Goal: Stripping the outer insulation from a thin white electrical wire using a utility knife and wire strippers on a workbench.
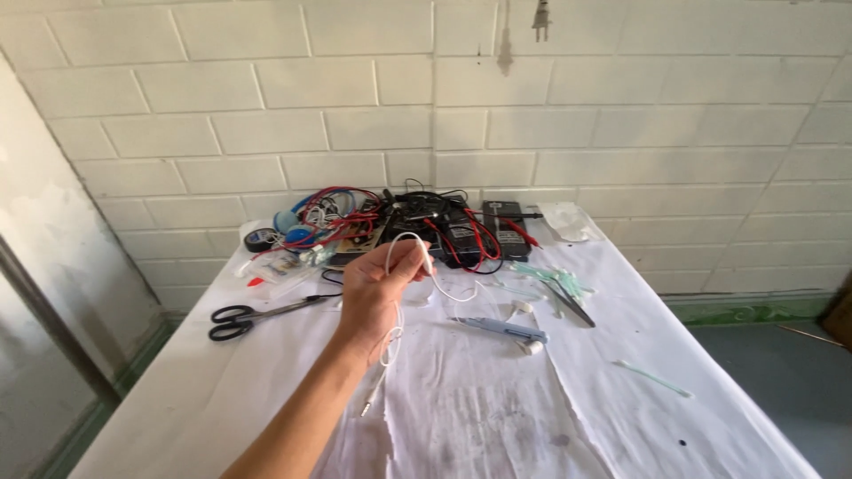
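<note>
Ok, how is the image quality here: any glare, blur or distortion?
Head view: bright, even daylight with soft shadows. The white tablecloth looks a little washed out, but detail holds. Wide-angle bending shows in the wall's brick lines. The left hand holding the white cable is sharp, with no motion blur. The wire pile at the back is softer and harder to read.

White earphone cable (390, 337): thin and limp, looped over the pinched fingertips and held raised above the middle of the bench. One strand hangs down past the wrist, ending in a small metal jack plug. Another strand trails rightward, resting on the bench cloth.
</note>
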